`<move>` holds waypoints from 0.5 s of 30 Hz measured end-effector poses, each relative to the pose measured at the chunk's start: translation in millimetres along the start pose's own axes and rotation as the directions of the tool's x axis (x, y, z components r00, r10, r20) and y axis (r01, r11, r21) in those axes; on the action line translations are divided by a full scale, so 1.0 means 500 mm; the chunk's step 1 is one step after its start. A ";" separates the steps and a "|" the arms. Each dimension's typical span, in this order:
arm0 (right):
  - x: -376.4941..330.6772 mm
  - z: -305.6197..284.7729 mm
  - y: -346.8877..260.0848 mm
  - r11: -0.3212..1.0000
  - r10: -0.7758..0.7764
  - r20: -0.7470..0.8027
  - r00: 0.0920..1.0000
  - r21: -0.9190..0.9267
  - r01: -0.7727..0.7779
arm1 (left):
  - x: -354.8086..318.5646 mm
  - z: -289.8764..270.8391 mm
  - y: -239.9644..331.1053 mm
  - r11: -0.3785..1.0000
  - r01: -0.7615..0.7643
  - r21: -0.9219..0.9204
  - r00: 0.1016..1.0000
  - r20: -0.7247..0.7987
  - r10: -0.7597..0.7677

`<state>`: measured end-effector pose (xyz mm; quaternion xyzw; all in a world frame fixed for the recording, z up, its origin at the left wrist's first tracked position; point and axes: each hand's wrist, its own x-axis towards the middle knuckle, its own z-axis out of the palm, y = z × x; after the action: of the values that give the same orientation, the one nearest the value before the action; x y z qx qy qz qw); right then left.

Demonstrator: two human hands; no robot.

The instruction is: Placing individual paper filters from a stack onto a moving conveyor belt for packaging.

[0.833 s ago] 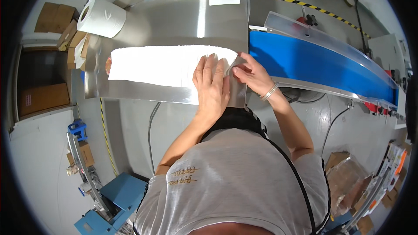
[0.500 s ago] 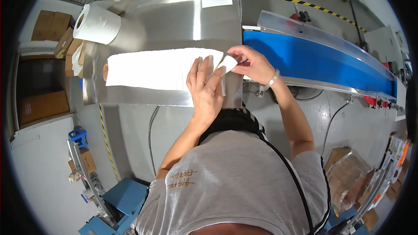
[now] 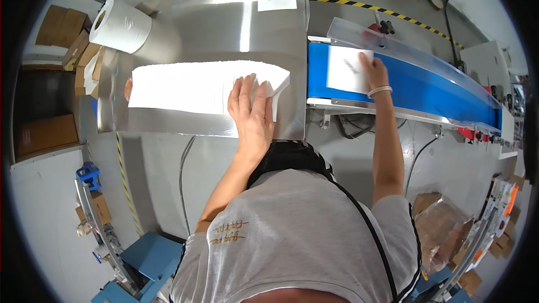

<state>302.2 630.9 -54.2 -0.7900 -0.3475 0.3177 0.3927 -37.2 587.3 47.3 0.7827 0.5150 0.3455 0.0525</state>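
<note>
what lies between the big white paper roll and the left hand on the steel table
In the head view, a long white paper strip lies flat on the shiny steel table, running from near the white paper roll to under the left hand.

My left hand (image 3: 251,113) covers part of the paper strip (image 3: 191,86). My right hand (image 3: 375,74) hides one edge of the white sheet (image 3: 346,69); its markings are too small to read.

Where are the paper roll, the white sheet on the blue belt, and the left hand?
paper roll (image 3: 119,25), head view, on its side wall.
white sheet (image 3: 348,70), head view, on its middle.
left hand (image 3: 252,113), head view, on the back of the hand.
</note>
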 end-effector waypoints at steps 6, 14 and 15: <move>-0.074 -0.015 -0.070 0.643 -0.648 -0.155 0.746 -0.637 0.426 | -0.005 0.003 0.000 1.000 0.016 0.005 1.000 -0.023 -0.016; -0.167 0.143 -0.200 0.612 -0.704 0.595 0.387 0.232 0.756 | 0.010 -0.022 0.007 0.998 -0.054 0.037 0.994 0.098 0.050; -0.165 0.142 -0.188 0.707 -0.643 0.599 0.477 0.226 0.670 | 0.015 -0.028 0.013 1.000 -0.011 0.023 0.995 0.097 0.009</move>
<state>173.2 635.7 8.9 -0.4458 -0.7399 0.3846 0.3254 -39.0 587.0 64.6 0.8017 0.5120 0.3012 0.0666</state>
